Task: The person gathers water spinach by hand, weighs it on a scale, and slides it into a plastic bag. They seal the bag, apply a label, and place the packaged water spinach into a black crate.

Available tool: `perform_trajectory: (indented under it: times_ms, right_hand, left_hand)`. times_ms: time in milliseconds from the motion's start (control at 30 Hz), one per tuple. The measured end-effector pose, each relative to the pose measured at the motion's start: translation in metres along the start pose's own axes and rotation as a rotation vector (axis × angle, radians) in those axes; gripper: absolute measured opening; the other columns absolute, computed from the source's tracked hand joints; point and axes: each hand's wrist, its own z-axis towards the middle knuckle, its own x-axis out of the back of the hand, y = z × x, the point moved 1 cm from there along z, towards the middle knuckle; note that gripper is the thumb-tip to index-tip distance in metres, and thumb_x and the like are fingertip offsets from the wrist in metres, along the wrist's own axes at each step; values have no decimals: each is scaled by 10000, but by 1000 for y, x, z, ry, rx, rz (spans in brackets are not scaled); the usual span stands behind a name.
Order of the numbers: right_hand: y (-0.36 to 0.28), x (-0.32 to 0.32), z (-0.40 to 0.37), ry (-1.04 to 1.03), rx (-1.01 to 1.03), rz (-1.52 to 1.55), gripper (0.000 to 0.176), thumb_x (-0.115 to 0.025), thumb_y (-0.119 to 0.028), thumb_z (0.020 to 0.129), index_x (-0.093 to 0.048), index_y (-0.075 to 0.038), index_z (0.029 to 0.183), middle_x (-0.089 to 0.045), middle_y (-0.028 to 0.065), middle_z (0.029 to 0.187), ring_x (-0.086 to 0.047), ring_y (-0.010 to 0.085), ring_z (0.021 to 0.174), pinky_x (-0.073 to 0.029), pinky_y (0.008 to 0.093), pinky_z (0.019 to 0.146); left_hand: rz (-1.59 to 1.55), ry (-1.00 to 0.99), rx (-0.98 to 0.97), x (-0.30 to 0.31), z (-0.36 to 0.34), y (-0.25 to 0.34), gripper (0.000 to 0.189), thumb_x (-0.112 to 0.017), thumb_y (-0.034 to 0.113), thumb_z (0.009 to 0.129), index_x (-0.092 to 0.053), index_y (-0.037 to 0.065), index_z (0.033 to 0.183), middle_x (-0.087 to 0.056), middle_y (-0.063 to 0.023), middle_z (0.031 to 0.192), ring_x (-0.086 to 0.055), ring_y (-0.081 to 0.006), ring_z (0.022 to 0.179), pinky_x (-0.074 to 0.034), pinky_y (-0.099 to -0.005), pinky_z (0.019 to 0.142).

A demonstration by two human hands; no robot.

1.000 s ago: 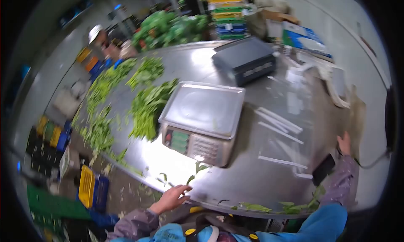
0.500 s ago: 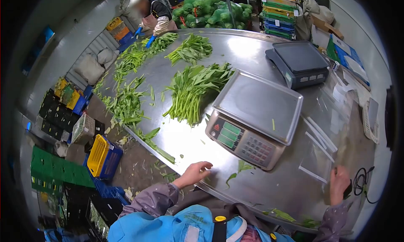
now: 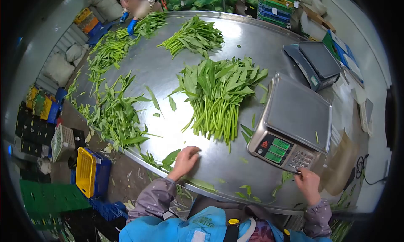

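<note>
My left hand (image 3: 186,161) rests over the table near its front edge, fingers loosely bent and apart, holding nothing. Leafy green scraps (image 3: 170,158) lie beside it. My right hand (image 3: 309,184) is at the front edge of a weighing scale (image 3: 299,107), its bent fingers on the edge; the fingertips are partly hidden. A small stem piece (image 3: 317,136) is on the scale's steel pan, and its green display is lit. Left of the scale lies a large bunch of leafy greens (image 3: 219,99), stems toward me. A smaller bunch (image 3: 193,36) lies farther back.
Loose greens (image 3: 115,116) spread along the table's left side. A co-worker's blue-gloved hands (image 3: 131,26) touch greens at the far left. A second scale (image 3: 315,65) stands at the back right. A yellow crate (image 3: 86,171) is on the floor. A cable (image 3: 362,170) lies at right.
My right hand has moved left, from the table's right side to the scale's front edge. The scale has shifted right over the white strips. The view has turned and come closer to the greens.
</note>
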Motion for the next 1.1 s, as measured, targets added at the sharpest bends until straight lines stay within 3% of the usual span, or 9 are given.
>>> perform_trajectory:
  times_ms: [100,233,300,433,467,633,833,967,1100]
  right_hand:
    - [-54,-18,18,-45,35,59,198,-650,-170,690,-618,-81,863,-610,91,690,-596,274,611,-451,370,529]
    - [-118,-35,40,-98,116,178,201,-655,-184,688,-625,-93,864,-614,76,690,-600,263,603,-458,356,512]
    - [-140,-43,48,-98,163,180,205,-656,-193,689,-625,-93,865,-617,75,698,-603,262,609,-463,354,518]
    - [-171,-51,63,-121,282,196,224,-656,-220,695,-630,-97,881,-630,76,740,-611,258,631,-477,349,533]
    - [-175,-53,65,-130,283,190,224,-656,-220,695,-630,-97,881,-630,76,740,-611,258,631,-477,349,533]
    - [-181,-63,75,-108,390,192,239,-637,-226,715,-634,-92,913,-642,87,808,-619,262,674,-485,353,547]
    - [-178,-63,84,-230,327,279,232,-624,-212,738,-619,-72,923,-637,85,761,-616,265,660,-475,379,550]
    - [-187,-53,111,-294,262,389,320,-625,-183,744,-571,-61,1035,-619,70,732,-605,269,654,-462,373,560]
    - [-200,-57,146,-282,273,507,446,-616,-180,758,-494,-51,1167,-606,59,738,-603,266,662,-450,371,576]
  left_hand:
    - [-69,126,127,49,14,-31,190,-577,52,800,-604,17,985,-638,-120,916,-627,-207,838,-500,-301,739]
    - [-48,173,64,77,46,-31,213,-567,45,811,-598,-6,1015,-639,-124,928,-622,-180,830,-501,-289,733]
    - [-274,187,70,70,64,-26,234,-559,46,819,-586,-13,1044,-631,-131,963,-611,-184,876,-498,-287,752]
    - [-401,97,154,57,94,-9,388,-544,77,847,-461,-46,1205,-549,-155,1140,-519,-206,1066,-416,-289,907]
    - [-445,49,155,55,99,-9,486,-539,100,851,-364,-63,1274,-493,-187,1222,-477,-238,1132,-381,-312,950]
    - [-360,-80,332,44,120,-2,677,-576,190,837,-214,-71,1346,-393,-234,1319,-405,-287,1212,-339,-337,987]
    - [-505,-278,422,34,139,20,730,-628,256,824,-242,-121,1315,-420,-258,1270,-445,-298,1161,-356,-332,966]
    - [-729,-391,406,28,152,32,545,-629,236,832,-413,-99,1203,-554,-203,1092,-577,-237,950,-473,-318,819]
    - [-804,-444,440,22,162,31,462,-638,213,824,-463,-71,1143,-597,-157,998,-613,-214,833,-516,-305,715]
